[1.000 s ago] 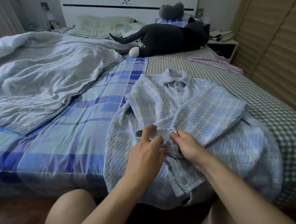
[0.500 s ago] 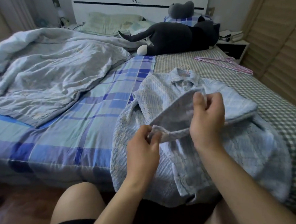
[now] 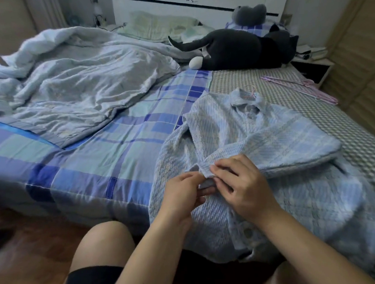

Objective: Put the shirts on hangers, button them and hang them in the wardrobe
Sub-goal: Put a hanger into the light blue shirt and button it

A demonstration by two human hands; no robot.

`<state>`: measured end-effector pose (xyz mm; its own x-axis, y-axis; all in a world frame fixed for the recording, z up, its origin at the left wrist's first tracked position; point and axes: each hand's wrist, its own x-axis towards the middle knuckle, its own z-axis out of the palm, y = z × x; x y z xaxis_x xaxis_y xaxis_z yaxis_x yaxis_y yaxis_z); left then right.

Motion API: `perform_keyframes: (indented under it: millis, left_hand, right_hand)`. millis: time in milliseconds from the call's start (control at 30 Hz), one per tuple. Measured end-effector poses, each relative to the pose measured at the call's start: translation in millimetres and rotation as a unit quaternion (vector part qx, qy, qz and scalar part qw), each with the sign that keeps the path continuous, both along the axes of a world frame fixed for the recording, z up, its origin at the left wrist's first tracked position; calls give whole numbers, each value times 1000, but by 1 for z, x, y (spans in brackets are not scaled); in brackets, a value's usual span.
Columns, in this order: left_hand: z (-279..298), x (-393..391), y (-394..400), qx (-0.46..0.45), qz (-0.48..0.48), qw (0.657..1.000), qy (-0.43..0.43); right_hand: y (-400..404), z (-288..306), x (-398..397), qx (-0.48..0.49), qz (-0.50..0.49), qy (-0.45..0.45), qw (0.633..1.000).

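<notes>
A pale blue checked shirt lies front up on the bed, hem toward me, with a pink hanger hook sticking out at its collar. My left hand and my right hand meet at the shirt's front placket around its middle, each pinching an edge of the fabric. A button shows lower on the placket. One sleeve is folded across the chest to the right.
Several pink hangers lie on the checked sheet at the far right. A dark plush cat lies near the pillows. A rumpled pale quilt covers the bed's left. Wardrobe doors stand at the right.
My right hand has come down from holding the placket edge up and now meets my left hand low on the shirt front. The view shifted slightly left.
</notes>
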<state>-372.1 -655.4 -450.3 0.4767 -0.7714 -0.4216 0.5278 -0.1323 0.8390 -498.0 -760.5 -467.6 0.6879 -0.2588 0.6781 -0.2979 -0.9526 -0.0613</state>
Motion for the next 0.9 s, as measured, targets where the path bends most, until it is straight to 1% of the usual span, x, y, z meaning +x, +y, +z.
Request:
perform_keyframes:
  millis: [133, 300, 367, 433, 467, 500, 533, 567, 600, 633, 700, 767, 800, 900]
  left_hand:
    - [-5, 0, 1, 5, -12, 1000, -10]
    - [-12, -6, -6, -25, -24, 999, -1]
    - [-17, -7, -9, -50, -30, 998, 20]
    - [-22, -5, -13, -69, -17, 995, 73]
    - [-23, -4, -14, -77, -10, 992, 95]
    - [-24, -3, -15, -80, -3, 991, 106]
    - [-25, -4, -15, -79, 6, 991, 105]
    - [-25, -5, -15, -71, 18, 993, 88]
    - [-26, -7, -14, -60, 33, 996, 52]
    - [-28, -9, -13, -50, 50, 998, 3]
    - [-32, -15, -13, -54, 82, 990, -99]
    - [-32, -22, -12, -61, 107, 976, -178]
    - [-33, -26, -13, -59, 114, 971, -201]
    - [-33, -33, -14, -54, 131, 964, -224]
  right_hand:
    - [3, -3, -11, -22, 15, 48, 999]
    - [11, -4, -10, -7, -7, 39, 999]
    - [16, -3, -9, 17, -4, 33, 999]
    - [17, -4, -9, 82, -12, 14, 996]
    - [17, -5, -9, 133, -18, -5, 991]
    - [16, -6, -9, 198, -19, -26, 980]
    - [15, -5, -10, 275, -16, -45, 960]
    - [16, -2, -12, 348, -10, -56, 936]
    - [16, 0, -14, 399, -7, -60, 915]
    - [17, 2, -15, 424, -10, -63, 904]
    - [18, 2, -17, 419, -28, -76, 904]
    - [19, 1, -17, 409, -51, -90, 907]
    - [20, 1, -16, 411, -58, -94, 905]
    - [20, 2, -14, 411, -68, -105, 903]
